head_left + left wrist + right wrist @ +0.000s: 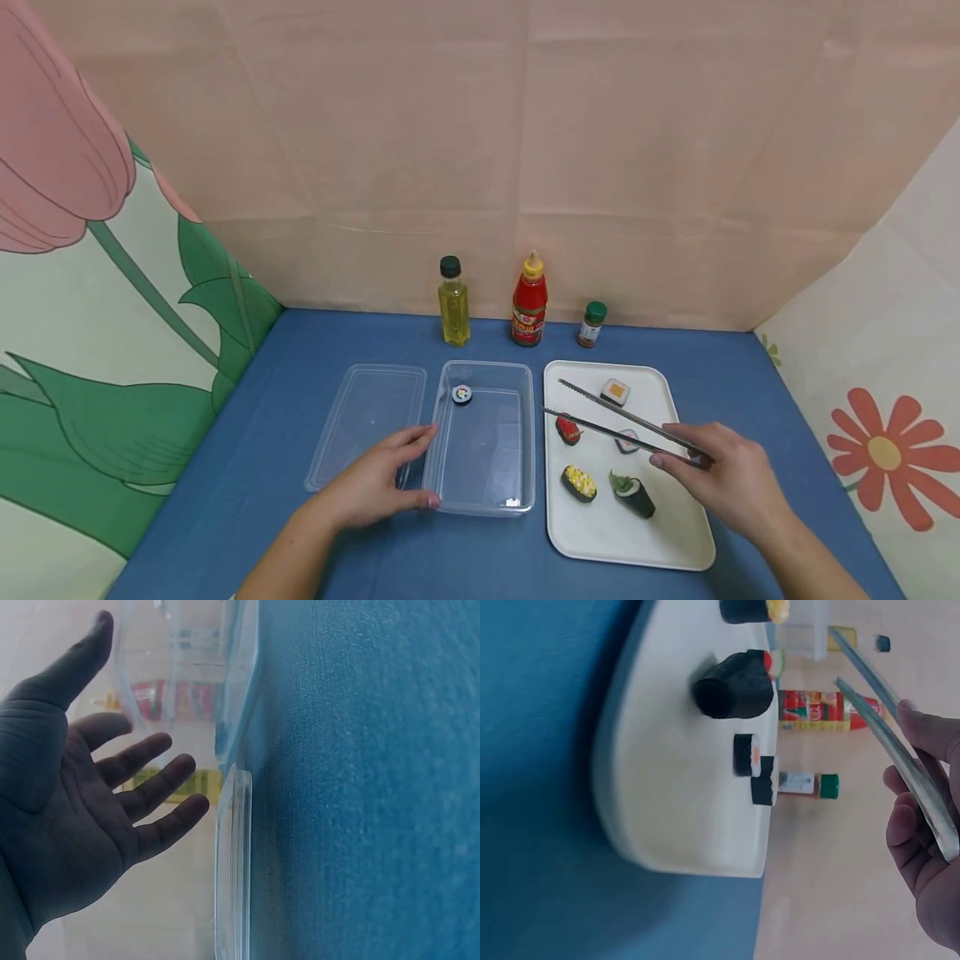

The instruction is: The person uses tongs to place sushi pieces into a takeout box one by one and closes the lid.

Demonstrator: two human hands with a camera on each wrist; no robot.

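My left hand [386, 477] lies open with its fingers spread, over the near corner of a clear lid [366, 417]. Thumb and forefinger touch the left wall of a clear plastic container [517, 433]. One sushi roll [462, 394] lies in the container's far left corner. In the left wrist view the left hand [112, 795] is spread beside the lid's edge [234, 847]. My right hand [716, 475] grips metal tongs [615, 421], whose tips stand apart above a white tray [667, 542]. The tips hover over a red-topped sushi piece [567, 430].
The tray also holds an orange-topped piece [615, 391], a roll [627, 443] under the tongs, a yellow-topped piece [579, 483] and a green-topped piece [633, 493]. An oil bottle [453, 302], ketchup bottle [529, 302] and spice jar [592, 324] stand at the back wall.
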